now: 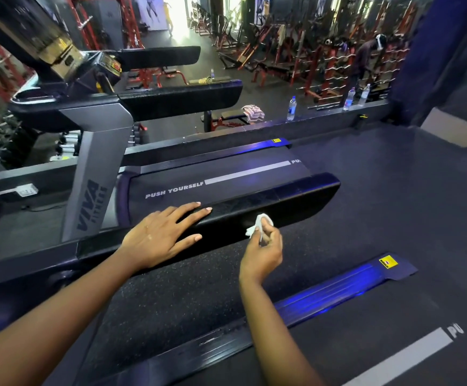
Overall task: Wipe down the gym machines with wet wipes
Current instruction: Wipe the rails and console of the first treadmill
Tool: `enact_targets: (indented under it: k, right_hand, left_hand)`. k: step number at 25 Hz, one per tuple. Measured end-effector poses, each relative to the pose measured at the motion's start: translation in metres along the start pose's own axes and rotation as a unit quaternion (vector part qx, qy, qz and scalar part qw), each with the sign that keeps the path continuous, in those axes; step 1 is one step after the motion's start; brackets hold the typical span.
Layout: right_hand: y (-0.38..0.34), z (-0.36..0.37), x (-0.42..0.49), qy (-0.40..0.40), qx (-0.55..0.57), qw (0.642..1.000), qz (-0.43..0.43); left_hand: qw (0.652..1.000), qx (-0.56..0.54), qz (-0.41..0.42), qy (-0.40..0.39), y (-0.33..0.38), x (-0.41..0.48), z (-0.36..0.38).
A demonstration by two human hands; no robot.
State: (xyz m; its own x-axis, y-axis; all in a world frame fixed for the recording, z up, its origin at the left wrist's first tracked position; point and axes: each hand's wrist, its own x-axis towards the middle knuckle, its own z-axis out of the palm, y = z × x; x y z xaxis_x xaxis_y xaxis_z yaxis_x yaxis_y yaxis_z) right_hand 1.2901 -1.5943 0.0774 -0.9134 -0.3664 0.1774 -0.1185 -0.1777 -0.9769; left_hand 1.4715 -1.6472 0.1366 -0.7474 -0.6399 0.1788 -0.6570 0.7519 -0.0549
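The left hand [159,235] lies flat on the black treadmill rail [282,196]; the right hand [263,246] pinches the wet wipe [257,225] at the rail's near side; it looks soft, light and floppy, so hold it bunched.

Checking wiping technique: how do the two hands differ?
The left hand lies flat, fingers spread, on the handrail; the right hand curls, pinching a wipe. The left hand is empty and on top; the right hand is at the handrail's near side. Both are at one handrail.
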Motion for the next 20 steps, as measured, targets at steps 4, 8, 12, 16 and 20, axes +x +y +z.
enact_targets:
  k: [4, 8, 12, 16, 20]
  right_hand:
    - [0.003, 0.005, -0.058, -0.081, 0.000, 0.996, -0.022]
    - [-0.005, 0.001, -0.094, -0.195, 0.007, 0.980, -0.042]
    - [-0.010, -0.017, -0.030, -0.106, 0.014, 0.994, -0.037]
    - [-0.015, -0.014, 0.020, -0.034, 0.012, 0.999, -0.010]
    - [-0.022, 0.002, -0.016, -0.051, 0.013, 0.998, -0.039]
  left_hand:
    - [1.000, 0.001, 0.001, -0.006, 0.001, 0.000, -0.002]
    - [1.000, -0.002, -0.001, -0.015, -0.001, 0.000, -0.001]
    - [1.000, -0.018, -0.005, -0.025, -0.004, 0.001, -0.001]
    - [0.999, -0.023, -0.019, -0.019, -0.003, -0.006, -0.007]
    - [0.999, 0.009, -0.051, -0.009, -0.016, -0.038, -0.011]
